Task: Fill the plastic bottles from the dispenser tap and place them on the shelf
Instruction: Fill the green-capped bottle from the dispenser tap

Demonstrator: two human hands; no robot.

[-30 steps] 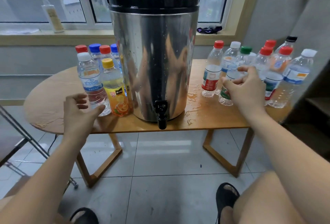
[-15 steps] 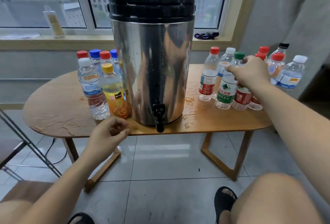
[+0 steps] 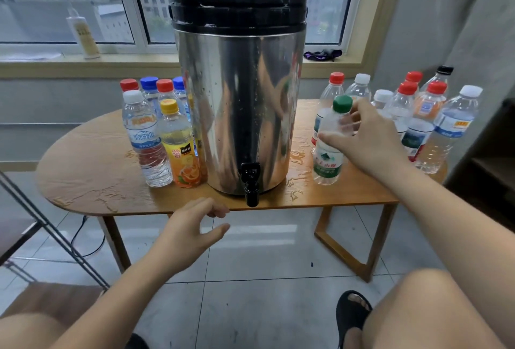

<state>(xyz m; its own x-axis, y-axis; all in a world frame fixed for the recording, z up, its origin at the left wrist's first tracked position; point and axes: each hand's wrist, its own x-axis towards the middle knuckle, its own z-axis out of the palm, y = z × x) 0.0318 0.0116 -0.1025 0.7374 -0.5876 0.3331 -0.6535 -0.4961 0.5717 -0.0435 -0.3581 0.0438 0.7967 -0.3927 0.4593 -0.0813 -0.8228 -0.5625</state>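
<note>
Right hand: curled round the green-capped bottle just below its shoulder, thumb across the front, fingers behind.
Green-capped bottle: clear plastic with a green label, leaning slightly, at 3 o'clock from the tap. Its base is at the surface of the desk, but I cannot tell whether it touches.
Bottle relative to right hand: at 9 o'clock of the palm, within the grip.
Left hand: holding nothing, fingers loosely bent and thumb apart, in the air before the desk's front edge, at 8 o'clock from the tap, well apart from the held bottle.
Dispenser: steel drum with a black lid, upright at the desk's middle, with the tap over the front edge.
Filled bottles: a cluster at 9 o'clock of the dispenser, just beside it, one with a yellow cap and orange label.
Other bottles: capped, grouped at 2 o'clock of the right hand.
Water: puddles on the desk between dispenser and held bottle.
</note>
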